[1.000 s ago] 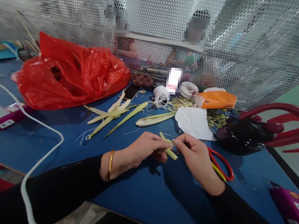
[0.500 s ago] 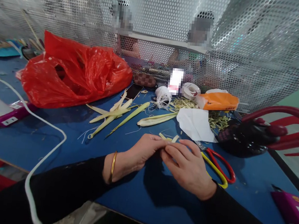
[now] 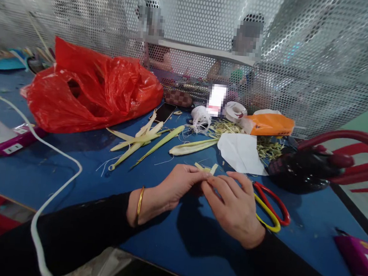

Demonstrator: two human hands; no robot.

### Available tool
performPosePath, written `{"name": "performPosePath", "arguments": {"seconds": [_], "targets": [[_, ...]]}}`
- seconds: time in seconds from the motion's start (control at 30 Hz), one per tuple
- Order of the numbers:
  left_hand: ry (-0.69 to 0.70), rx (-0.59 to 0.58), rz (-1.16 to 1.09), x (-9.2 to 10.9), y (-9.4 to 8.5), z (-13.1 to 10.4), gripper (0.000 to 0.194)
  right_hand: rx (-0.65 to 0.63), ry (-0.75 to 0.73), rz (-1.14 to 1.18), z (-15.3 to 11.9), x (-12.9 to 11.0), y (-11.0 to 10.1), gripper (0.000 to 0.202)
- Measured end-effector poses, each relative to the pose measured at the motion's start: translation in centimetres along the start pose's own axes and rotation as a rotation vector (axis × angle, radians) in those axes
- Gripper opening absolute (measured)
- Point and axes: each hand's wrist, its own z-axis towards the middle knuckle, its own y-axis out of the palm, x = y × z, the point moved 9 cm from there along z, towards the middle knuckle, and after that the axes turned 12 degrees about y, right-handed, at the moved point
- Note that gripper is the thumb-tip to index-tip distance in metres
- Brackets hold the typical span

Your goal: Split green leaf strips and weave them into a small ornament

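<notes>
Thumb and fingers of my left hand (image 3: pixel 180 182) pinch a small pale-green strip of husk (image 3: pixel 213 169), whose ends stick up past the fingertips. My right hand (image 3: pixel 231 204) meets it there, fingers curled and closed at the same piece; its lower part is hidden by the fingers. Just beyond lie a long folded husk leaf (image 3: pixel 192 148) and a narrow green one (image 3: pixel 160 144). A crossed pile of pale husk pieces (image 3: pixel 137 141) with white thread ends sits further left. Scissors with red and yellow handles (image 3: pixel 272 210) rest beside my right hand, partly covered by it.
A red plastic bag (image 3: pixel 94 91) fills the back left, near a phone (image 3: pixel 165 112). White thread (image 3: pixel 201 119), a tape roll (image 3: pixel 235 111), white paper (image 3: pixel 242 153) and an orange packet (image 3: pixel 270 124) lie behind. A black pot (image 3: pixel 303 174) stands right; a white cable (image 3: pixel 69 162) crosses left.
My right hand has shifted slightly, its fingers lifting and spreading a little over the strip. My left hand stays almost still, and the husk ends have tilted slightly.
</notes>
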Motion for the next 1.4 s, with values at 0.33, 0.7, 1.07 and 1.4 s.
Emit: {"name": "performPosePath", "arguments": {"seconds": [0.33, 0.7, 1.07, 1.4], "targets": [[0.003, 0.039, 0.030, 0.1, -0.4, 0.2, 0.024, -0.098, 0.020, 0.117, -0.1, 0.2, 0.8, 0.017], [0.032, 0.055, 0.020, 0.2, -0.5, 0.2, 0.021, -0.168, -0.003, 0.234, -0.3, -0.2, 1.2, 0.025], [0.068, 0.069, -0.030, 0.9, -0.8, 0.8, 0.017, -0.085, 0.112, 0.420, 0.0, 0.7, 0.4, 0.012], [0.026, -0.001, 0.071, 1.7, 0.0, 0.3, 0.024, -0.436, 0.783, 0.642, -1.4, 7.2, 4.2, 0.019]]}}
